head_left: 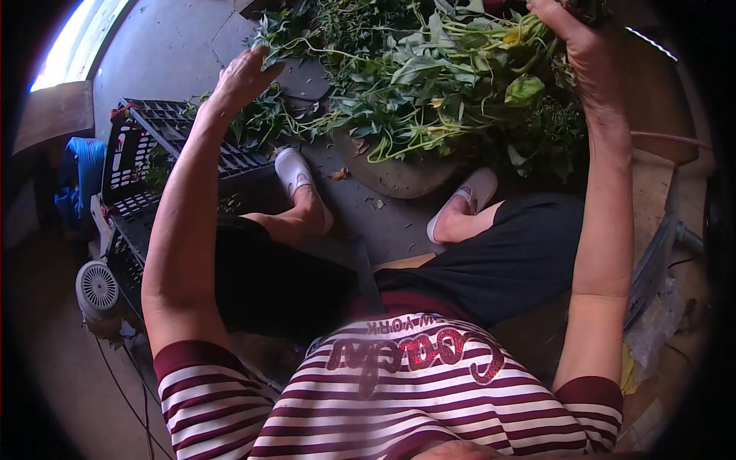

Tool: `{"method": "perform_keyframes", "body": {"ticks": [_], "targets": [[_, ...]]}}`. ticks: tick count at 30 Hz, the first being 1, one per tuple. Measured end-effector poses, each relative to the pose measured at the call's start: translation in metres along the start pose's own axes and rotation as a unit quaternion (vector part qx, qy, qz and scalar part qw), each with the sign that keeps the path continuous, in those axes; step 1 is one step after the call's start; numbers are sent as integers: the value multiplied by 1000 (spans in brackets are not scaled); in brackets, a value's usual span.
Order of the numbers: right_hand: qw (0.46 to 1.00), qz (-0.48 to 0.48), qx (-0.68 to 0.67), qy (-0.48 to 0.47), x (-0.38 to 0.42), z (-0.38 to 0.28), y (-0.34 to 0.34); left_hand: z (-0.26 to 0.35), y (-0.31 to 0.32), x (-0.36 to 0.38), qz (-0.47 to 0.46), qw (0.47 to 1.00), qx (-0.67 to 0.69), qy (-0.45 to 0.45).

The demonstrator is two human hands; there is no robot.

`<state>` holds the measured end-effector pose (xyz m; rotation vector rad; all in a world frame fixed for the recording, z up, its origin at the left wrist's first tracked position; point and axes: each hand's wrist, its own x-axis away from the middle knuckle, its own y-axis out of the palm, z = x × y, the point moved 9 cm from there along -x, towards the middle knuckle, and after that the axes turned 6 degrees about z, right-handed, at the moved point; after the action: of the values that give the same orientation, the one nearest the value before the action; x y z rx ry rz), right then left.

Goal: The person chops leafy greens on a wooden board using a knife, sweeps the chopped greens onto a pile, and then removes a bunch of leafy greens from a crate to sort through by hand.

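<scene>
A big heap of leafy green vines point(429, 69) with long stems and a few yellow leaves spreads across the floor ahead of me. At its upper right, my right hand point(571, 31) is closed around a bunch of the stems, partly cut off by the top edge. My left hand point(247, 77) is raised at the heap's left side, close to some leaf tips. Its thumb stands apart from the fingers, and nothing shows in it. Under the vines, a round, flat-looking object point(406, 178) is partly hidden.
Black plastic crates point(126, 165) stand at my left, with some leaves inside. Beside them are a blue plastic bag point(83, 180) and a grey round vented motor-like part point(98, 285). Cardboard point(650, 192) and clear plastic wrap point(655, 310) lie at my right. My feet flank the round object.
</scene>
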<state>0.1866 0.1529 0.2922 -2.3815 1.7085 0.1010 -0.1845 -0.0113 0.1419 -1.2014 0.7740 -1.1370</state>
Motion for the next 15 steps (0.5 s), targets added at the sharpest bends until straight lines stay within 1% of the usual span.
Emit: {"method": "perform_keyframes", "body": {"ticks": [3,4,6,7,9,10,12,13,15], "targets": [[1000,-2,17,-6,5,-5,6,-28,37,8,-126,989,-53,-64],[1000,-2,21,-9,6,-7,8,-26,41,7,-128,988,-52,-64],[1000,5,29,-12,8,-12,11,-31,51,4,-163,976,-108,-93],[999,12,30,-14,8,-14,13,-29,59,-1,-171,975,-107,-90],[999,21,25,-10,8,-20,13,-20,82,-17,-135,986,-66,-78],[1000,22,15,-7,8,-20,14,-5,90,-25,-114,991,-44,-62],[999,2,-42,20,5,-11,10,23,106,-38,-37,999,-10,-13],[997,-7,-70,34,3,-7,8,38,116,-41,-71,997,-30,-12],[997,-38,-50,44,-4,-5,10,57,138,-44,-66,997,-26,19]]}}
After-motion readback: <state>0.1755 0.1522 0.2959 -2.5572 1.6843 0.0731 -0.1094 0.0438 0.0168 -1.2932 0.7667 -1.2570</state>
